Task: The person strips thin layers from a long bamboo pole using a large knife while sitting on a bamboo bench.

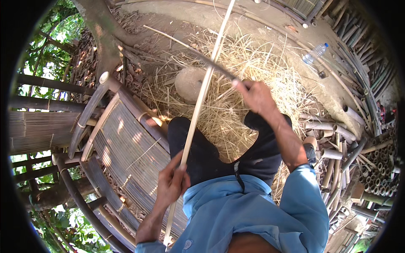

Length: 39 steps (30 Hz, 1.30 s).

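A long pale bamboo strip (197,110) slants from beside my left forearm up past the far edge of the view. My left hand (171,181) is closed around it, next to my left thigh. My right hand (258,98) grips a knife (218,67), its dark blade pointing to the far left. That blade crosses the bamboo strip; whether it touches the strip I cannot tell. A thin pale length (164,33) runs on in line with the blade's far end, and how the two are joined is unclear.
Pale shavings (240,126) cover the ground around a round stone-like block (190,84). A bamboo bench (130,147) stands close on my left. Cut bamboo poles (344,133) and a plastic bottle (315,53) lie on the right. A tree trunk (101,33) rises at far left.
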Available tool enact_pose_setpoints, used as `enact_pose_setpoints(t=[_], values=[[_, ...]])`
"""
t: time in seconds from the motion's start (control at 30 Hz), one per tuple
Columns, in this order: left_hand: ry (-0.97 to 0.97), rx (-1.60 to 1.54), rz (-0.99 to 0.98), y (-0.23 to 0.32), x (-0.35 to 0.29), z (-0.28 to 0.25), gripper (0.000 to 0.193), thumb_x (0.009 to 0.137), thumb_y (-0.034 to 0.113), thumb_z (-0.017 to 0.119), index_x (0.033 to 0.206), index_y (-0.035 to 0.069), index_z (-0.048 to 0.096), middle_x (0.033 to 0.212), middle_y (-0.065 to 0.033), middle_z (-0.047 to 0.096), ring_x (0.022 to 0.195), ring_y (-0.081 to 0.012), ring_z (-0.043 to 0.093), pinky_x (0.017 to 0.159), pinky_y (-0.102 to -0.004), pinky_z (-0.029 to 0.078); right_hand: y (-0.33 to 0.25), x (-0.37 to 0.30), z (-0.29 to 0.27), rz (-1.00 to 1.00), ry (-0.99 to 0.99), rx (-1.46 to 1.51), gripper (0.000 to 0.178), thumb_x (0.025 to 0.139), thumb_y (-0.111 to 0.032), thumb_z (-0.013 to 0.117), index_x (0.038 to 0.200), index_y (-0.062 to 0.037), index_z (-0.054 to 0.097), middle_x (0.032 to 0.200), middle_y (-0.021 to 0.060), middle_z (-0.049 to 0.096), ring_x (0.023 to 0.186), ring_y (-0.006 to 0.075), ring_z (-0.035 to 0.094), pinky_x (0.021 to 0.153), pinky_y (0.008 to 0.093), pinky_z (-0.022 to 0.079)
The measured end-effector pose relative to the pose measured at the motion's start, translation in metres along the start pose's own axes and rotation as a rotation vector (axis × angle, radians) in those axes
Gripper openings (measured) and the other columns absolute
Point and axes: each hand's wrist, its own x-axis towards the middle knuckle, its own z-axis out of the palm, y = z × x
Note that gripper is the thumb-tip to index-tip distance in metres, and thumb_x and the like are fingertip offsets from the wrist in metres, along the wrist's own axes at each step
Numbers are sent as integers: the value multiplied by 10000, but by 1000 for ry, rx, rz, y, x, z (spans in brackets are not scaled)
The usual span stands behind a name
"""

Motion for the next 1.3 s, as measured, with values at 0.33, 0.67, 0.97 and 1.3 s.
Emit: enact_pose_setpoints(t=[0.33, 0.67, 0.97, 1.3], values=[[-44, 62, 40, 20, 31, 12, 359, 1071, 188, 498, 1359, -8, 582, 573, 34, 477, 458, -28, 417, 421, -215, 295, -37, -64, 48, -289, -150, -61, 639, 896, -713, 563, 946, -111, 770, 565, 164, 624, 564, 351, 676, 559, 461, 549], [8, 100, -86, -1, -46, -3, 337, 1010, 176, 633, 1273, -35, 647, 619, 55, 492, 512, -8, 432, 454, -210, 302, 62, 59, -37, 204, -14, -104, 855, 938, -768, 438, 910, 27, 753, 536, 147, 578, 543, 300, 590, 619, 470, 513], [-19, 11, -108, 4, 4, -8, 302, 1027, 143, 576, 1268, -20, 656, 531, 47, 476, 430, -32, 410, 399, -231, 295, 26, 19, 9, 54, 86, -1, 788, 970, -718, 405, 999, -7, 744, 677, 250, 632, 729, 406, 678, 704, 493, 525], [-14, -4, 53, 5, 48, 5, 393, 1004, 75, 552, 1383, -30, 571, 572, 69, 447, 485, -14, 392, 447, -230, 285, -54, -91, 60, -375, -302, -57, 659, 905, -703, 554, 968, -82, 767, 609, 180, 641, 600, 388, 677, 580, 489, 539]])
